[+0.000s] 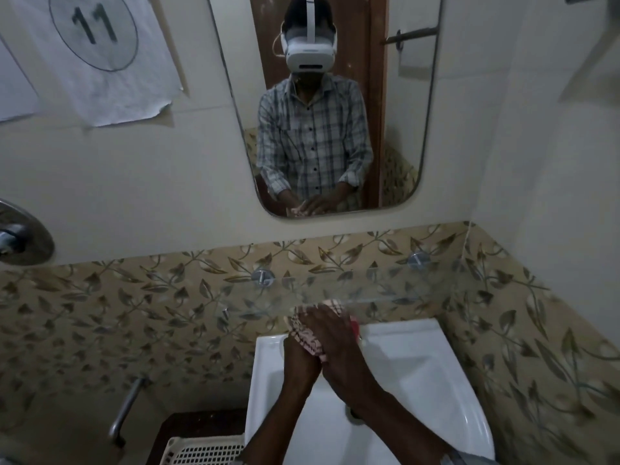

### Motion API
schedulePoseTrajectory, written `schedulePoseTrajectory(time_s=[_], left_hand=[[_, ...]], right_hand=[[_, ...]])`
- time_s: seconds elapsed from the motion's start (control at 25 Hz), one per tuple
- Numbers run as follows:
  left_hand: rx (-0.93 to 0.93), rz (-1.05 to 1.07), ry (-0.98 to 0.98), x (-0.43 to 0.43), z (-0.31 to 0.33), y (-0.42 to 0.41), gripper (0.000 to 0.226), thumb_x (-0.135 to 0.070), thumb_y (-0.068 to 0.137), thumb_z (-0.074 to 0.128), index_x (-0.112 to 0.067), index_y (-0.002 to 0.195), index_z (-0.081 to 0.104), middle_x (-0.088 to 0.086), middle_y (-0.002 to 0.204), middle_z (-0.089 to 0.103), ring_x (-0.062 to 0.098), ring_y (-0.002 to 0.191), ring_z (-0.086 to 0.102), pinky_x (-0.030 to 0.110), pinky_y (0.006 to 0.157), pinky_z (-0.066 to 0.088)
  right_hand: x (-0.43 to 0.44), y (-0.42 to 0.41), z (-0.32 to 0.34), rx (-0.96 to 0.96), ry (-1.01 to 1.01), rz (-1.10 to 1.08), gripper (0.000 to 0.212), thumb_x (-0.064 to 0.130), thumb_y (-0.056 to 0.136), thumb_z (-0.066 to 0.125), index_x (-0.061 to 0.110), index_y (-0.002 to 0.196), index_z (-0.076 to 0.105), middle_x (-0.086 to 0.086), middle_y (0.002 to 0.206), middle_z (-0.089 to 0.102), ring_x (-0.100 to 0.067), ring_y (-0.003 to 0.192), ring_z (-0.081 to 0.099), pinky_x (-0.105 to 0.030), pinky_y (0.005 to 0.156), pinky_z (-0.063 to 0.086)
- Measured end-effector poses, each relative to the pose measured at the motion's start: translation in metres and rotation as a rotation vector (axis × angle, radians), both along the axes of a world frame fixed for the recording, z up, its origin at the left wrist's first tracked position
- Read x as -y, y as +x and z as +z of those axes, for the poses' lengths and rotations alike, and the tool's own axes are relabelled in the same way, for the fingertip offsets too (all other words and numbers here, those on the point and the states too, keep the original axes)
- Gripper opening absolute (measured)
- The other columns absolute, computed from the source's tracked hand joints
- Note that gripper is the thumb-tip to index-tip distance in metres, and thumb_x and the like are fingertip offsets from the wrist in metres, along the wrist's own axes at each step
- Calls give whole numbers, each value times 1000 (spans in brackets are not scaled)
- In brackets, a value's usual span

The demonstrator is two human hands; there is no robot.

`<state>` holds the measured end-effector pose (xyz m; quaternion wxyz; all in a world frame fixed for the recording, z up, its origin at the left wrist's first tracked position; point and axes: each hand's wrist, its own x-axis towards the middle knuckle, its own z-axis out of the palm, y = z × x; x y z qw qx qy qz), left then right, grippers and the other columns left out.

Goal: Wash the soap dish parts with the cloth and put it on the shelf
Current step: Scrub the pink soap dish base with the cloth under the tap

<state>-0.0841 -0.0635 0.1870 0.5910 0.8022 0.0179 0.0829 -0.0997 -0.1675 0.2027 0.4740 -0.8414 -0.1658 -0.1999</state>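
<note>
So that drips fall into the white ceramic basin (419,364), the left hand (298,360) grips the red-and-white patterned cloth (310,342), the right hand (335,330) pressing flat on it; what seems the red plastic soap dish part (355,325) peeks out alongside.

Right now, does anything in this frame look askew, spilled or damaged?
Only the paper sheet marked 11, upper left, stands out. It hangs tilted and its lower edge curls away and looks ragged. Nothing looks spilled around the sink.
</note>
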Motion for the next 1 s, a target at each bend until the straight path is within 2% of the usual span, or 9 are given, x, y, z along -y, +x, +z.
schedulePoseTrajectory(time_s=[0.16, 0.32, 0.44, 0.6, 0.68, 0.76, 0.84, 0.92, 1.0], left_hand=[[-40, 100, -87, -5, 0, -8, 24, -5, 73, 69, -28, 71, 76, 1, 69, 76, 19, 67, 73, 39, 65, 62], [-42, 83, -155, -5, -6, -14, 12, -15, 73, 64, -12, 62, 68, 7, 56, 66, 18, 54, 60, 37, 54, 50], [-9, 122, -263, 1, -2, -23, 10, -14, 79, 80, -24, 78, 79, 3, 72, 77, 22, 70, 73, 35, 67, 60], [-58, 79, -325, 0, 6, -33, 24, -28, 81, 80, -18, 103, 77, 4, 89, 79, 21, 86, 75, 35, 78, 59], [-209, -134, -306, -13, 18, -25, 32, -37, 72, 80, -19, 99, 77, 4, 91, 79, 20, 85, 75, 32, 76, 58], [-314, -274, -7, -18, 30, -7, 25, -36, 73, 77, -20, 93, 76, 1, 89, 78, 16, 82, 73, 27, 72, 57], [-267, -253, 175, -13, 35, 7, 21, -27, 77, 71, -17, 96, 74, 2, 90, 76, 17, 85, 71, 31, 75, 59], [-194, -175, 149, -8, 32, 13, 24, -18, 74, 63, -11, 95, 73, 5, 88, 74, 20, 84, 70, 35, 75, 58], [-148, -85, 197, -7, 17, 15, 19, -10, 79, 64, -7, 96, 72, 7, 88, 74, 23, 82, 70, 39, 74, 60]], right_hand=[[23, 9, -11, -38, 35, -135, 44, 21, 88, 38, 25, 131, 49, -2, 134, 58, -14, 126, 50, -37, 108, 42], [-4, -6, -15, 5, -134, -53, 54, 21, 86, 40, 12, 137, 54, -9, 137, 59, -27, 132, 49, -42, 112, 31], [19, 14, -16, -191, 116, -153, 51, 9, 88, 48, 19, 138, 52, -2, 136, 59, -18, 127, 53, -35, 105, 44], [27, 23, -10, -391, 334, -117, 46, 0, 86, 56, 30, 121, 59, 8, 112, 71, -9, 98, 67, -24, 75, 54], [33, 25, -6, -301, 250, -111, 40, 4, 85, 60, 26, 118, 59, 9, 109, 70, -9, 99, 66, -22, 77, 54], [35, 28, -3, -143, 71, -98, 43, 11, 83, 61, 25, 123, 57, 6, 118, 66, -10, 108, 62, -27, 88, 54], [25, 26, 2, 43, -99, -97, 48, 20, 84, 54, 18, 132, 54, -4, 126, 62, -18, 116, 57, -33, 99, 49], [19, 22, -5, 181, -189, -116, 50, 22, 88, 51, 16, 137, 47, -9, 131, 58, -20, 123, 51, -34, 106, 43], [21, 17, -3, 130, -132, -163, 53, 18, 91, 53, 21, 142, 42, -5, 139, 56, -14, 129, 49, -30, 109, 41]])
